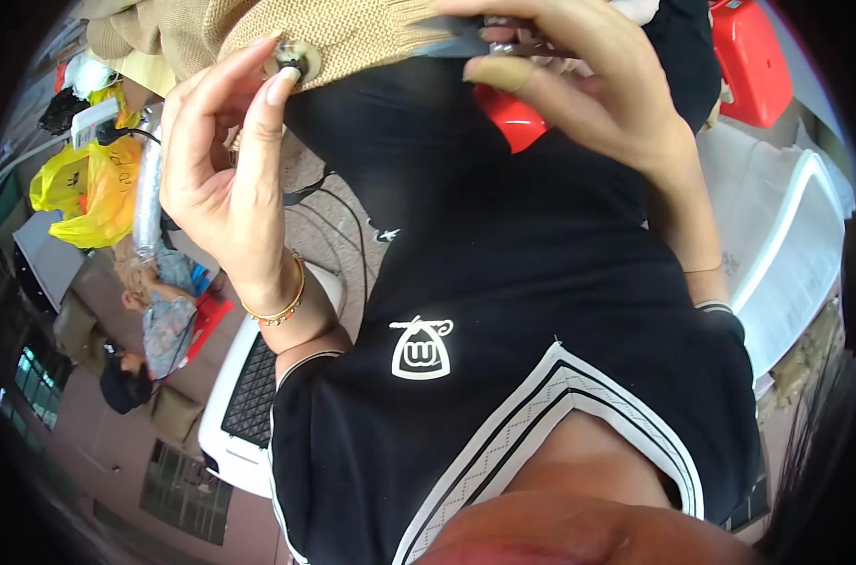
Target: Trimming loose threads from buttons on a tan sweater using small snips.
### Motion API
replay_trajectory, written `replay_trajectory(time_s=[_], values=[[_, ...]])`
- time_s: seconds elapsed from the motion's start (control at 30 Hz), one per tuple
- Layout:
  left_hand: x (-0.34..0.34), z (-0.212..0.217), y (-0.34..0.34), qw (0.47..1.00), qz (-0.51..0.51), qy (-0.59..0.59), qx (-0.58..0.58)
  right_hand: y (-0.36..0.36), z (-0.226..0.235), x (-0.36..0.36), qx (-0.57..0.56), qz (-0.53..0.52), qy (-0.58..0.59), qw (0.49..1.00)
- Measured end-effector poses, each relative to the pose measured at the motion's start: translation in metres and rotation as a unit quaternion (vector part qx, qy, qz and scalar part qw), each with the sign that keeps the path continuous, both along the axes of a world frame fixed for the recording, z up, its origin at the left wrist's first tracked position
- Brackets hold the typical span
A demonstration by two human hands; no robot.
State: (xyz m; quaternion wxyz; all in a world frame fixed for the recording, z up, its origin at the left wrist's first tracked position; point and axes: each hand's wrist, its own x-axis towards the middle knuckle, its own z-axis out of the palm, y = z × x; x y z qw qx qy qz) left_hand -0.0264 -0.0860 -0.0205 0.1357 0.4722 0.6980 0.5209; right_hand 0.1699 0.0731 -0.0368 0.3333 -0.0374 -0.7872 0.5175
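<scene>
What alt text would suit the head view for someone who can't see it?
Left hand pinches a round button on a tan knitted garment, while the right hand holds small dark scissors at it, above a black shirt.

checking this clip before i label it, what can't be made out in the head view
- Tool in the right hand: dark, partly metal, mostly covered by the fingers; its kind is unclear.
- Tan knitted fabric: cut off by the top edge, so the garment type is unknown.
- Button pinched by the left hand: half hidden by thumb and fingertip.
- Red object: behind the right hand; shape unclear.
</scene>
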Motion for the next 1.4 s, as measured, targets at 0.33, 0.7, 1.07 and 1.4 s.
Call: replay_trajectory(time_s=[0.33,0.7,1.07,1.4], values=[[-0.014,0.005,0.006,0.997,-0.059,-0.045,-0.027,-0.023,-0.004,-0.007,0.058,-0.106,-0.079,0.990],[-0.005,0.036,0.016,0.979,-0.172,-0.110,-0.019,0.023,0.003,-0.018,0.241,-0.230,0.139,0.933],[0.003,0.010,0.037,0.956,-0.201,-0.199,0.071,0.009,0.027,0.025,-0.001,-0.082,-0.028,0.996],[0.004,0.003,0.040,0.953,-0.212,-0.201,0.078,0.001,0.026,0.026,0.029,-0.124,-0.034,0.991]])
